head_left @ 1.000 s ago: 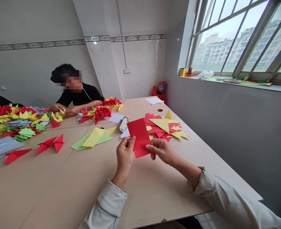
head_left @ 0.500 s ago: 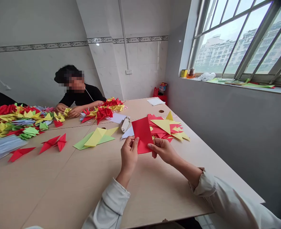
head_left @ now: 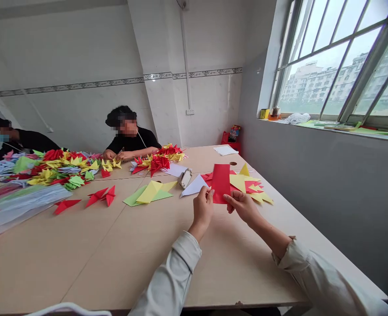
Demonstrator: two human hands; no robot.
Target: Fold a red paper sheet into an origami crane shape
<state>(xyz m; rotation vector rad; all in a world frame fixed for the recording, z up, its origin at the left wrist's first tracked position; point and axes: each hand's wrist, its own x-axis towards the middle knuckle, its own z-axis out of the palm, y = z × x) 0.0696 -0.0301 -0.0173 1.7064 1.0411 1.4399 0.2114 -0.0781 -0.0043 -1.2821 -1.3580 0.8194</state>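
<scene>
From the head camera, the red paper rectangle (head_left: 220, 183) is held up over the table (head_left: 115, 250) by its lower end, its long axis pointing away from the person. The left hand (head_left: 202, 211) pinches the lower left edge, while the right hand (head_left: 242, 207) closes on the lower right edge, its thumb reaching further onto the sheet. A pile of red and yellow paper triangles (head_left: 251, 186) lies just beyond, and a white paper triangle (head_left: 194, 185) lies just beside the left hand
</scene>
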